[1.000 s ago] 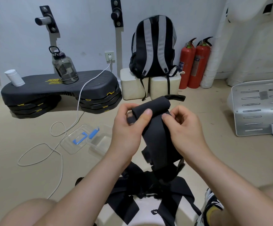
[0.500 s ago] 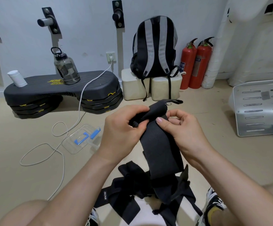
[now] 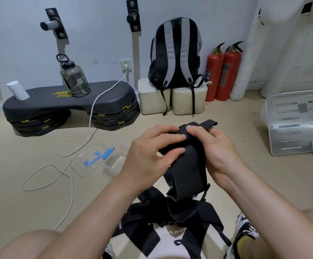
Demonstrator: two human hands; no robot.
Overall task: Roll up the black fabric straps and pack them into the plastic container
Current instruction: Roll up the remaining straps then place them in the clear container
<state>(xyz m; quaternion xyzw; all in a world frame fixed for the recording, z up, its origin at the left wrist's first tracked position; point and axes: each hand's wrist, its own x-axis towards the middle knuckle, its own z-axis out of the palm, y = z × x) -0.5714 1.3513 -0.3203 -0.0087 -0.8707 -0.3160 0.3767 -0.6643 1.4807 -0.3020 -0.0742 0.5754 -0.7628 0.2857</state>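
Beige floor (image 3: 30, 208): left hand (image 3: 148, 156) and right hand (image 3: 217, 152) pinch the black strap roll (image 3: 189, 171) against unwinding, plastic container (image 3: 88, 165) left of it.

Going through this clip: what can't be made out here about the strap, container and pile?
All head view.
Strap: its rolled end is covered by the left hand and right hand gripping it; number of turns hidden.
Container: clear plastic, right side behind the left hand; lid and box hard to separate.
Pile: overlapping, cut off by the bottom edge; strap count unclear.
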